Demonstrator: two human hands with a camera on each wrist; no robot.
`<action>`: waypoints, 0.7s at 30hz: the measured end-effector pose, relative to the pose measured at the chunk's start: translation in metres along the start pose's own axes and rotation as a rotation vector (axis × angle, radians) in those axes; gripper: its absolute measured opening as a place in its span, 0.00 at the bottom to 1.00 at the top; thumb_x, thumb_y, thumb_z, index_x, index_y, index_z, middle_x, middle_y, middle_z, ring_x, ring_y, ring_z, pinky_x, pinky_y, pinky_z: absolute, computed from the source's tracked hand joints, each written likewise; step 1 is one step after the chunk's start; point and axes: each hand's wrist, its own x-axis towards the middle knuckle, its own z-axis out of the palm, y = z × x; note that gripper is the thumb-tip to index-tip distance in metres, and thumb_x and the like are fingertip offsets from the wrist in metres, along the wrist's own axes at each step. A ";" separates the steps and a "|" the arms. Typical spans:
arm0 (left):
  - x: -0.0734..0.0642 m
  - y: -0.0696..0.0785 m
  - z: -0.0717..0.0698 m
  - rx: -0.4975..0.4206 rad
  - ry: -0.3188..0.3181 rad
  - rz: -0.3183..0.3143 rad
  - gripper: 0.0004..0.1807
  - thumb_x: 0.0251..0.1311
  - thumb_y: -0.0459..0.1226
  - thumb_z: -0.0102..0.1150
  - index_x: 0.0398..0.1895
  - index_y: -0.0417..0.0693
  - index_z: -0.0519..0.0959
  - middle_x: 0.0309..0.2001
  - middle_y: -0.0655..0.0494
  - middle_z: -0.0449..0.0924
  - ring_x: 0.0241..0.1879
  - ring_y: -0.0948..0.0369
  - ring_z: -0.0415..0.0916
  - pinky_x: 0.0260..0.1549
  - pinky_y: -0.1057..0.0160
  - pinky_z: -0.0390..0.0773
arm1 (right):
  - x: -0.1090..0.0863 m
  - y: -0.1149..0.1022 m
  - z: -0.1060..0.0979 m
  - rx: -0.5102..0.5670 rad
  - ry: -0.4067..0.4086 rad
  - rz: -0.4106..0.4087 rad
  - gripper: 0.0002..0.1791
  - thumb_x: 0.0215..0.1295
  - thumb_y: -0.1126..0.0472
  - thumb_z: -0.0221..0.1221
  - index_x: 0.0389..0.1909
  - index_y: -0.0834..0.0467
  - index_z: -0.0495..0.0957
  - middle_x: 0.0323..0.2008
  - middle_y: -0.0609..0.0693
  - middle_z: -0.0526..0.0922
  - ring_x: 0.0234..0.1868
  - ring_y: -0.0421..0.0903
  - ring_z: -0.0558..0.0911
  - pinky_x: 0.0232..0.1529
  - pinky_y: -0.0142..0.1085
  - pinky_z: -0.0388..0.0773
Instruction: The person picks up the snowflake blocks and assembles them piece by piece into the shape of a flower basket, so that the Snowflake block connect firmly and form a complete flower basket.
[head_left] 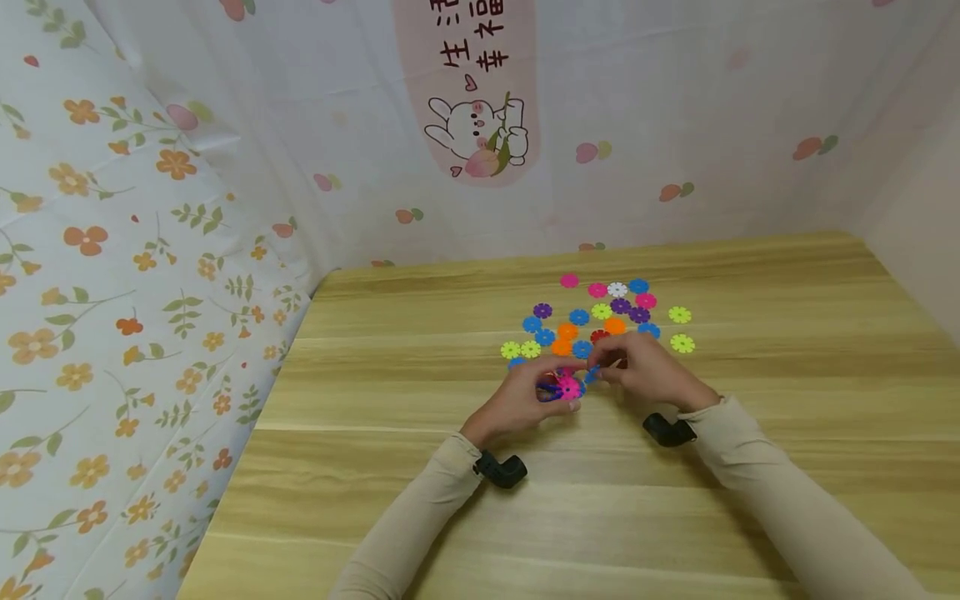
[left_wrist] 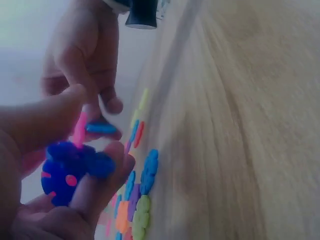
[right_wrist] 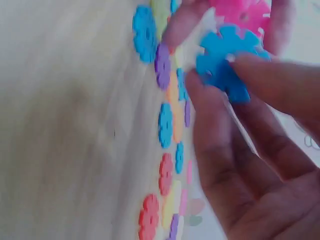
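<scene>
My left hand (head_left: 521, 392) grips a small cluster of joined notched plastic discs, with a pink disc (head_left: 569, 388) facing up and dark blue ones (left_wrist: 65, 172) showing in the left wrist view. Just to its right, my right hand (head_left: 647, 368) pinches a single blue notched disc (right_wrist: 225, 62) between thumb and fingers. In the right wrist view the blue disc overlaps the pink one; whether they touch I cannot tell. Fingers hide part of the cluster. Both hands are above the table, close in front of the loose discs.
Many loose flower-shaped discs lie flat beyond the hands, among them yellow-green (head_left: 682, 343), purple (head_left: 542, 310), orange (head_left: 567, 331) and white (head_left: 617, 289). They rest on a wooden table (head_left: 375, 367). A printed cloth (head_left: 637, 100) hangs behind its far edge.
</scene>
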 end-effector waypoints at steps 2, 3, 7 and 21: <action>0.000 0.002 -0.001 -0.033 -0.004 -0.016 0.27 0.56 0.39 0.63 0.60 0.59 0.71 0.57 0.59 0.70 0.50 0.62 0.72 0.43 0.68 0.75 | -0.001 0.000 0.002 0.045 0.033 -0.016 0.08 0.58 0.71 0.61 0.32 0.55 0.81 0.32 0.47 0.81 0.33 0.43 0.80 0.34 0.38 0.78; 0.000 0.002 -0.001 -0.043 -0.002 -0.022 0.27 0.56 0.39 0.63 0.60 0.59 0.71 0.57 0.59 0.70 0.49 0.61 0.72 0.42 0.68 0.76 | -0.001 0.000 0.004 0.059 0.050 -0.023 0.07 0.58 0.71 0.61 0.32 0.54 0.81 0.33 0.47 0.82 0.33 0.43 0.80 0.33 0.38 0.78; 0.001 0.002 -0.003 -0.003 0.018 -0.014 0.28 0.55 0.41 0.64 0.61 0.58 0.70 0.58 0.62 0.70 0.50 0.63 0.71 0.42 0.67 0.75 | -0.003 -0.005 0.007 0.110 0.101 -0.046 0.07 0.58 0.70 0.62 0.33 0.56 0.82 0.33 0.47 0.82 0.33 0.43 0.80 0.31 0.38 0.79; 0.000 0.003 -0.004 0.128 -0.004 -0.001 0.34 0.55 0.43 0.64 0.66 0.52 0.64 0.60 0.60 0.68 0.57 0.63 0.67 0.52 0.67 0.68 | -0.009 -0.047 0.008 0.134 0.158 -0.210 0.10 0.50 0.79 0.63 0.31 0.64 0.83 0.31 0.54 0.83 0.30 0.49 0.79 0.29 0.38 0.79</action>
